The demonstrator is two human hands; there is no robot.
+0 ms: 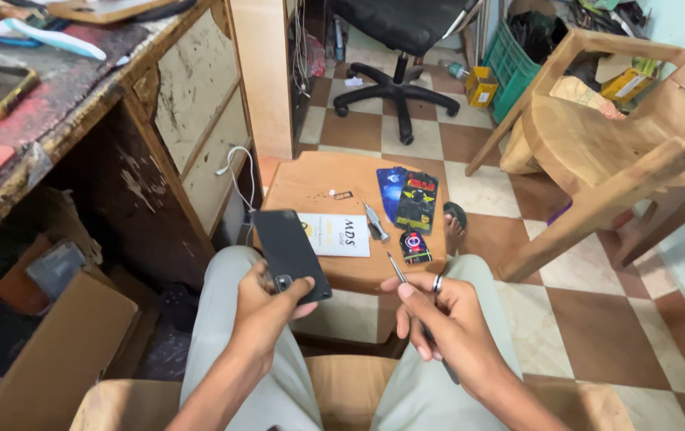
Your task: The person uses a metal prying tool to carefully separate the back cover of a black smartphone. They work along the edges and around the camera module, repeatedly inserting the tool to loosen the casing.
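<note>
Left hand (267,307) closed on phone (291,254), back up, lower end in fingers, held over lap at 7 o'clock of stool (310,183). Right hand (446,315) pinches screwdriver (406,291), tip pointing to 11 o'clock, near phone, not touching. On stool: white card (334,234) behind phone; second driver (374,222) at its 3 o'clock; dark packets (410,201) further right.

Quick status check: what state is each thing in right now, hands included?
Left hand: shut on the black phone, back facing up.
Right hand: shut on the thin tool, tip pointing up, clear of the phone.
Small stool: upright, holding packets and a card.
Office chair: upright, unoccupied.
</note>
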